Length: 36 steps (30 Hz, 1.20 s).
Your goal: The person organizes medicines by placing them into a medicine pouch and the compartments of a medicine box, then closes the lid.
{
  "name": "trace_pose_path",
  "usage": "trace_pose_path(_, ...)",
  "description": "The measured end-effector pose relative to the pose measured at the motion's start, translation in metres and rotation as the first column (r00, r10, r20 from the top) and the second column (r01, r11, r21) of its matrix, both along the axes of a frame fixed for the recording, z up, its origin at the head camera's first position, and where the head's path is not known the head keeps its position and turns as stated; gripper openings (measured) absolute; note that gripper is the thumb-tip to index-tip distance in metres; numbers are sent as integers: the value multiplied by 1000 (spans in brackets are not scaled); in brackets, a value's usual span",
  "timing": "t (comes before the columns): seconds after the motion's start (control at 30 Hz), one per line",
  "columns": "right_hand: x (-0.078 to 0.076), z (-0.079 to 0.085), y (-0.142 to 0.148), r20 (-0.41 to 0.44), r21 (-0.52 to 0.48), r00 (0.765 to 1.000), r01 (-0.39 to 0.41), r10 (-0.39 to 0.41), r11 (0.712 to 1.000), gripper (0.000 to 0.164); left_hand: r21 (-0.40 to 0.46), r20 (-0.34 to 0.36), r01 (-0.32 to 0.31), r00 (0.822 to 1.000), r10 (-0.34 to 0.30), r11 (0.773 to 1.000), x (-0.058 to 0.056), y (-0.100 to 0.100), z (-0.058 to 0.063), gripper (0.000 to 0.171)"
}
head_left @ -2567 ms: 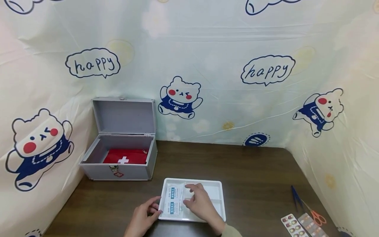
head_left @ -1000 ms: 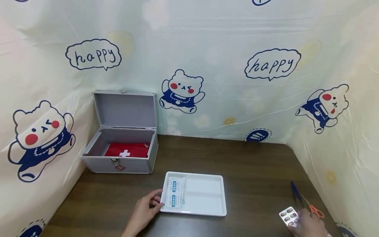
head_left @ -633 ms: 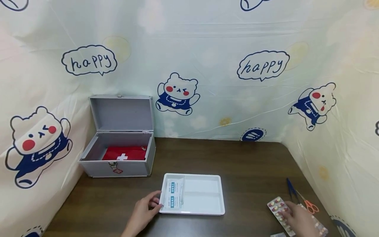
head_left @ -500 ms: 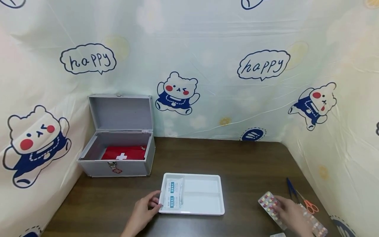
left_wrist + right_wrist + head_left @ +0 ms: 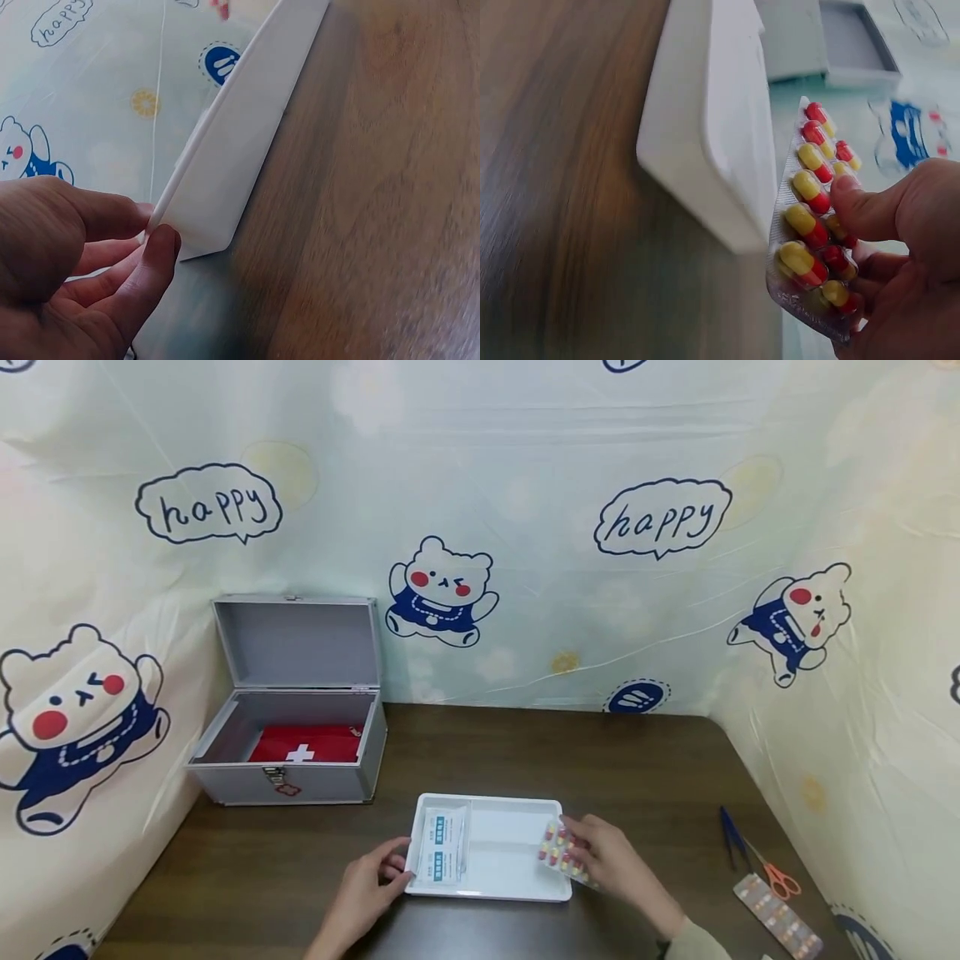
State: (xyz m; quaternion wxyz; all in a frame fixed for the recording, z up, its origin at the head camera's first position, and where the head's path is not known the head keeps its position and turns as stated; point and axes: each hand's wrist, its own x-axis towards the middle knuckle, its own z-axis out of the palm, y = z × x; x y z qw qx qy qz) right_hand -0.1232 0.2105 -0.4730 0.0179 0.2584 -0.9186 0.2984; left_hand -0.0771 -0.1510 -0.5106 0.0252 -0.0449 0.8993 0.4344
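A white compartment tray (image 5: 510,887) lies on the table, with white packets with blue labels (image 5: 442,847) in its left section. My left hand (image 5: 365,887) pinches the tray's left rim between thumb and fingers, as the left wrist view also shows. My right hand (image 5: 611,860) holds a blister pack of red-and-yellow capsules (image 5: 808,217), thumb on the capsule side. In the head view the pack tilts over the tray's right edge; whether it touches the rim I cannot tell.
Left behind the tray stands an open grey metal case (image 5: 300,785) with a red pouch (image 5: 307,743) marked with a white cross. At the right lie blue tweezers (image 5: 727,837), orange-handled scissors (image 5: 782,882) and another blister pack (image 5: 780,914). A printed curtain (image 5: 525,610) surrounds the table.
My right hand went from the tray to the right side, picked up the capsule blister pack and brought it left to the tray's right edge. My left hand stays at the tray.
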Motion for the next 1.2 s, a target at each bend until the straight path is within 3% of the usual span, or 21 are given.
trace_pose_path(0.13, -1, -4, -30, -16, 79, 998, -52, 54, 995, 43, 0, -7, -11, 1000, 11, 1000, 2, 2, -1, 43)
trace_pose_path(0.37, 1, -21, -62, -193, 79, 977, -79, 93, 994, 36, -6, 28, -5, 1000, 6, 1000, 1, 2, 2, 45)
trace_pose_path(0.6, 4, -31, -75, -169, 135, 977, -109, 131, 985, 19, 6, 32, 1, 999, -1, 1000, 2, 2, 0, 45)
trace_pose_path(1.0, 14, -45, -79, -302, 123, 952, -5, 43, 992, 17, 20, 51, 10, 999, -11, 1000, -1, 1, -1, 45)
trace_pose_path(1.2, 16, -38, -75, -210, 110, 978, 26, -2, 994, 15, 14, 42, 23, 999, -23, 1000, -2, 2, -2, 44)
